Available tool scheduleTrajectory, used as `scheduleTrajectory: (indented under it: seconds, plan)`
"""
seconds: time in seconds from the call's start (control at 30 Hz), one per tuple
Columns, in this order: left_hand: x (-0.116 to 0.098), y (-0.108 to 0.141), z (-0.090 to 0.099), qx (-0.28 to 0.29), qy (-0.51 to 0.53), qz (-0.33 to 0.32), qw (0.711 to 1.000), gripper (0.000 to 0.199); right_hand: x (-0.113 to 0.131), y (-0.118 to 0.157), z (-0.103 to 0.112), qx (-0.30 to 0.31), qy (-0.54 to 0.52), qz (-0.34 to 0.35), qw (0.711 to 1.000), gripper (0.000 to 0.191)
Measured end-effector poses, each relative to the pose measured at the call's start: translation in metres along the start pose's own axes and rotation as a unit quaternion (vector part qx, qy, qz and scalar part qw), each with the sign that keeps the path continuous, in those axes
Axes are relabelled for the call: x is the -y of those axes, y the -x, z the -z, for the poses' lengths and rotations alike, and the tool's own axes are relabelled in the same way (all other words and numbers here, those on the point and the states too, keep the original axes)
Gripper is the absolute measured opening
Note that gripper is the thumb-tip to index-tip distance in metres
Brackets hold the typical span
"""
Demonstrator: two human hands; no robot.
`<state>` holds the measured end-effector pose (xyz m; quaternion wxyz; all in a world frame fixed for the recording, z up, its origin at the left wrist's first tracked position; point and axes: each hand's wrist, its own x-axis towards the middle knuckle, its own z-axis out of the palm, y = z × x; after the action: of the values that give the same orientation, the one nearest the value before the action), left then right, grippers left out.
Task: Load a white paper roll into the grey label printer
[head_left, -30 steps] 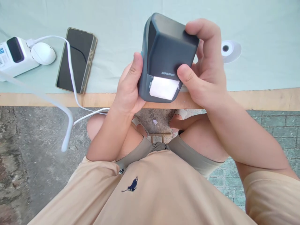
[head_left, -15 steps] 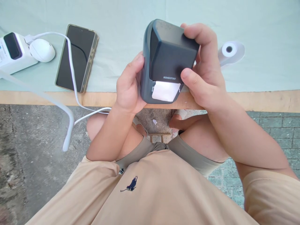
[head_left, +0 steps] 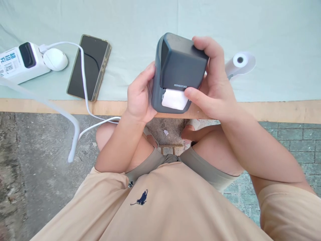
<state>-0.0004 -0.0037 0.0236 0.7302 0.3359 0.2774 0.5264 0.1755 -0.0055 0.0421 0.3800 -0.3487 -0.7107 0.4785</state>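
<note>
A dark grey label printer (head_left: 184, 67) is held above the table's front edge, with white paper (head_left: 175, 99) sticking out of its slot. My left hand (head_left: 141, 93) grips the printer's left side, its thumb along the edge and its other fingers hidden underneath. On the right side, my right hand (head_left: 213, 80) also holds the printer. Its thumb tip lies at the right end of the slot, by the paper, while the index finger rests on the upper right corner.
A phone (head_left: 87, 67) lies at the left under a white cable (head_left: 83, 70). Beside it are a white power unit (head_left: 18, 63) and a white rounded case (head_left: 55, 59). A paper roll (head_left: 234, 63) lies right of my right hand. The wooden table edge (head_left: 283, 110) runs below.
The printer has come slightly lower in view. My right thumb has moved left and down, from the printer's lower right face to the slot by the paper.
</note>
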Motion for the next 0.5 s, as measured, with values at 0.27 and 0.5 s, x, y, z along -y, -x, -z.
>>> scheduleTrajectory:
  seconds: [0.27,0.5]
  plan:
    - [-0.001,0.002,-0.009,0.012,-0.005,-0.017,1.0,0.028,0.019,-0.006,0.01,-0.14,0.298,0.082,0.941,0.05]
    - [0.004,0.0,-0.001,0.044,-0.032,-0.025,0.998,0.027,0.018,-0.011,0.012,-0.082,0.362,0.14,0.918,0.05]
